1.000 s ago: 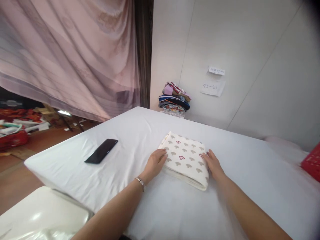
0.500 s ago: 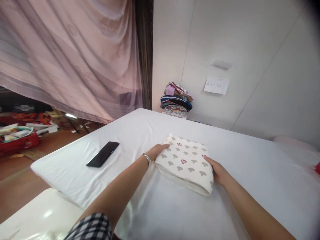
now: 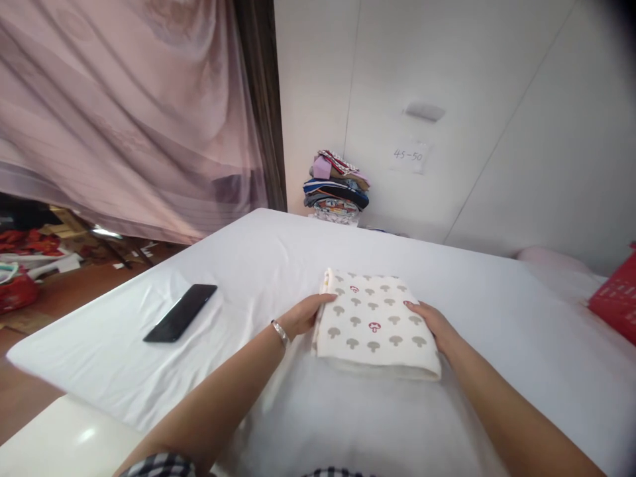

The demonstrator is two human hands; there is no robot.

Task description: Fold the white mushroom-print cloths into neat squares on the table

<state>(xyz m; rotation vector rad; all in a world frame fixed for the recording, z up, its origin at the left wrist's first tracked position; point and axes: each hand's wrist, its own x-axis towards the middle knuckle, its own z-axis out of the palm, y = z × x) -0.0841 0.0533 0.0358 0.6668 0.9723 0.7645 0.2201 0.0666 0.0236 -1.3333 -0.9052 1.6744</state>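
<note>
A folded white cloth point(image 3: 375, 324) printed with grey and a few red mushrooms lies between my hands, over the white-covered table. Its left edge is gripped by my left hand point(image 3: 309, 313), thumb on top and the other fingers hidden beneath. On the opposite side, my right hand point(image 3: 434, 323) holds the right edge in the same way, thumb over the print. A bracelet circles my left wrist. Whether the cloth rests on the table or is slightly raised, I cannot tell.
A black phone point(image 3: 181, 313) lies on the white table cover point(image 3: 248, 265) at left. Stacked folded clothes point(image 3: 336, 187) stand by the wall beyond the far edge. A red basket point(image 3: 616, 295) is at the right, a pink curtain point(image 3: 129, 119) hangs at the left.
My view has turned a little to the right. The cloth has turned slightly, its front edge now more level, with both hands still on its sides. The red basket shows more.
</note>
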